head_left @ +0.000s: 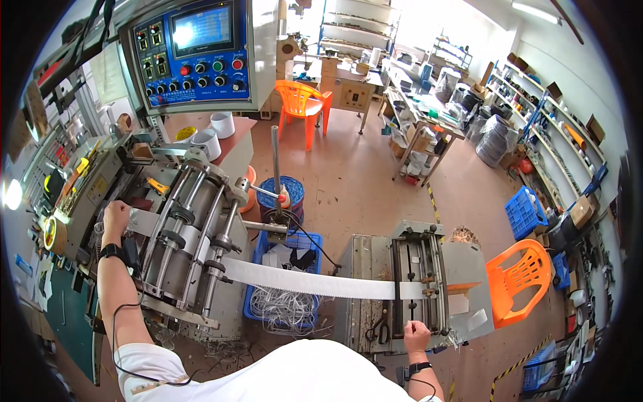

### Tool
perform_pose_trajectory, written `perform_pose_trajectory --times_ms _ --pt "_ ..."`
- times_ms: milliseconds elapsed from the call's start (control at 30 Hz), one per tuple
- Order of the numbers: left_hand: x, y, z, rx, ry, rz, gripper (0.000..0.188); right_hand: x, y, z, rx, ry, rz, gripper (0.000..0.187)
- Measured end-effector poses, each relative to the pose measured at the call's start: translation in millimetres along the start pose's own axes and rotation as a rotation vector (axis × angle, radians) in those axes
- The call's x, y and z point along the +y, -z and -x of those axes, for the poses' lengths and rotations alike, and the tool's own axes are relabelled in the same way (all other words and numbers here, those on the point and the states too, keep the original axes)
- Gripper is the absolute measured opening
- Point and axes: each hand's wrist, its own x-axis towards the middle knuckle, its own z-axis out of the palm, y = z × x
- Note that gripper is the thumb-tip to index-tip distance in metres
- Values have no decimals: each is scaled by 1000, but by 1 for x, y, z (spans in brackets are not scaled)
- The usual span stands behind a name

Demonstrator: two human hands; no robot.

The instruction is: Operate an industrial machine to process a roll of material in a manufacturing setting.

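A long white strip (315,280) with a toothed edge runs from the roller machine (194,234) on the left to a smaller machine (422,268) on the right. At the roller machine's far left side, my left hand (116,218) is closed beside the strip's left end; whether it pinches that end cannot be made out. My right hand (416,335) is closed at the near edge of the smaller machine, below the strip; anything inside its fingers is hidden. Black scissors (379,330) lie on the smaller machine's bed, left of my right hand.
A blue crate (315,321) of tangled white offcuts stands between the machines. A control panel (191,57) hangs at upper left. A metal post (275,154) rises behind the strip. One orange chair (519,281) stands at right. Dark cables hang from both my wrists.
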Motion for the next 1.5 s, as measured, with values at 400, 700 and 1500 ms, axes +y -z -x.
perform_pose_trajectory --times_ms 400,700,1500 --pt "12 7 3 -9 63 -14 32 -5 1 -3 35 -4 0 16" --pt "3 0 -2 34 40 45 41 -6 2 -2 41 -12 -14 16" --pt "-51 -35 -36 73 85 -100 61 -9 1 -2 60 -49 18 15"
